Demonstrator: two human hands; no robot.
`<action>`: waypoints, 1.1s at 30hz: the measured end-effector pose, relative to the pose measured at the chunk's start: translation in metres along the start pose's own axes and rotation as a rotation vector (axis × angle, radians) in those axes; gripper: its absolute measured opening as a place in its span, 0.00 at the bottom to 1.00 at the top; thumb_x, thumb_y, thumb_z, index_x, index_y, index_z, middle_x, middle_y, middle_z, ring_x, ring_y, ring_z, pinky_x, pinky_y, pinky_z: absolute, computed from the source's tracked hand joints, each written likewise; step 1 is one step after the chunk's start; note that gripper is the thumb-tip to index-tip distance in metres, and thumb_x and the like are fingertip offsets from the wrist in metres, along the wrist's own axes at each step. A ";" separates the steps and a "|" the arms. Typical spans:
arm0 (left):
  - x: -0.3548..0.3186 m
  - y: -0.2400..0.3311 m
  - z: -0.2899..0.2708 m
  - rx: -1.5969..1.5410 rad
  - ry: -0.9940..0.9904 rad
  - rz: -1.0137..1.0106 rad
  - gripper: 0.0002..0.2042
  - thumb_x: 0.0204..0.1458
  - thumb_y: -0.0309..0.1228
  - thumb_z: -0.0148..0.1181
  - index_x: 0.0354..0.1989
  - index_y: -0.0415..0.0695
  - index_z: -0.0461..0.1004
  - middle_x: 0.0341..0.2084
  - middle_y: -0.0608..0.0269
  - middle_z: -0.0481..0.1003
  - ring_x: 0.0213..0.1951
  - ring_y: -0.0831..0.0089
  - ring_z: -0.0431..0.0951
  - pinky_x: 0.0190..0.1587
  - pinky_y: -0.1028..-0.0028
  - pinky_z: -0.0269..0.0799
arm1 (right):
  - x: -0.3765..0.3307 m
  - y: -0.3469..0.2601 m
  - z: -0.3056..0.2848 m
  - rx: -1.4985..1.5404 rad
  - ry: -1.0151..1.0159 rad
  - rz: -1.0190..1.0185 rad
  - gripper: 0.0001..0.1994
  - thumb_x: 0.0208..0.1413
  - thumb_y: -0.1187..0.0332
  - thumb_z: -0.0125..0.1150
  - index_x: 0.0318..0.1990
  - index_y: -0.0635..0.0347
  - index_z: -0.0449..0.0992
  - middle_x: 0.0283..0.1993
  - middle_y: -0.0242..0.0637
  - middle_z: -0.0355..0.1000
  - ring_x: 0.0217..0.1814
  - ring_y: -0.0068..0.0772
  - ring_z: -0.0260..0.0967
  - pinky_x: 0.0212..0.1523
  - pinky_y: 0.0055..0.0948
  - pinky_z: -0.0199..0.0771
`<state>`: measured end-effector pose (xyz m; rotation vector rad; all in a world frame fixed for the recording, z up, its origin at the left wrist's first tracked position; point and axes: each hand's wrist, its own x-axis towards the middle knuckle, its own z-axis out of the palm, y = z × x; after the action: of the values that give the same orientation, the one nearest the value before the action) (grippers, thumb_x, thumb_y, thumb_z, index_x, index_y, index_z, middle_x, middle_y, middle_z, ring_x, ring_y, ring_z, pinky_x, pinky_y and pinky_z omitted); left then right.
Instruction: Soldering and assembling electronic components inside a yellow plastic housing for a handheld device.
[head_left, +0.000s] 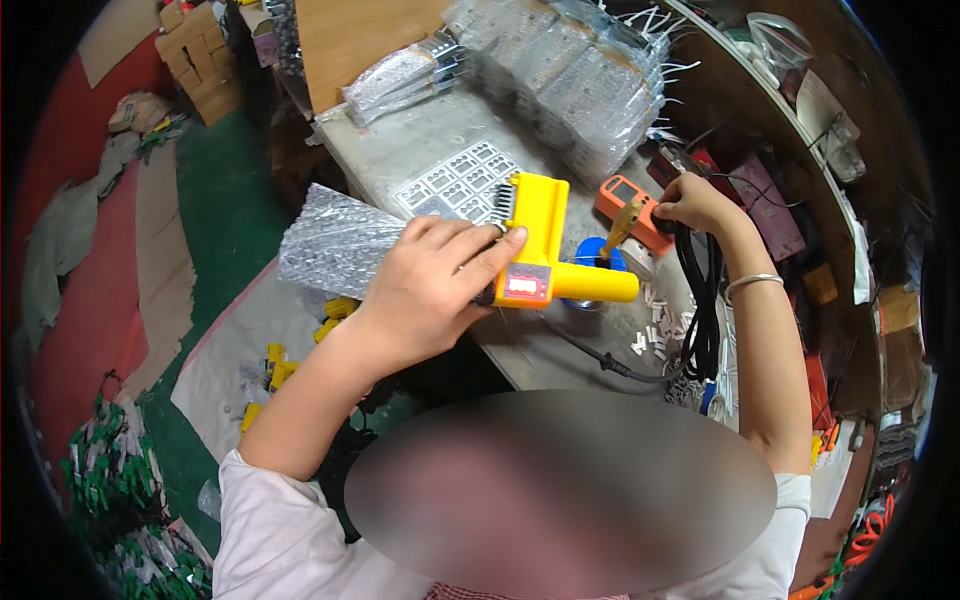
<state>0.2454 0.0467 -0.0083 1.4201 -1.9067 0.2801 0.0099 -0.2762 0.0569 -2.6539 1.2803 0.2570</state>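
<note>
Yellow handheld device (545,220) is in the left hand (425,275), up above the near edge of the table (385,160). Left fingers close on its left side, pinching the body beside the small lit display; thumb mostly hidden. Device is L-shaped: broad head runs away from the person, handle's long axis goes roughly left to right, free end pointing right, away from the left fingers.

Orange meter (610,203) is the key one: right of the device head, a bit farther off than the handle, long axis slanting from upper left down to lower right. Right hand (697,208) is clearly nearer; left is well apart, with the device between. Right thumb and fingertips bunch close together at the meter's right side, by its dial; can't tell if they pinch it or just touch.

Blue spool (586,250) sits between handle and meter, partly covered by the handle. Black cable bundle (705,335) hangs just below the right hand.
</note>
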 end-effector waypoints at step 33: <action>0.001 0.022 0.004 -0.124 -0.042 0.056 0.40 0.30 0.29 0.74 0.60 0.41 0.69 0.47 0.55 0.74 0.47 0.59 0.75 0.49 0.61 0.67 | -0.112 0.010 -0.094 0.066 0.259 0.022 0.20 0.61 0.67 0.53 0.57 0.71 0.72 0.47 0.44 0.77 0.47 0.31 0.73 0.53 0.29 0.69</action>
<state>0.2239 0.0511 -0.0051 1.3013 -1.9652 0.1568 -0.0593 -0.2205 0.1735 -2.6842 1.3638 -0.1288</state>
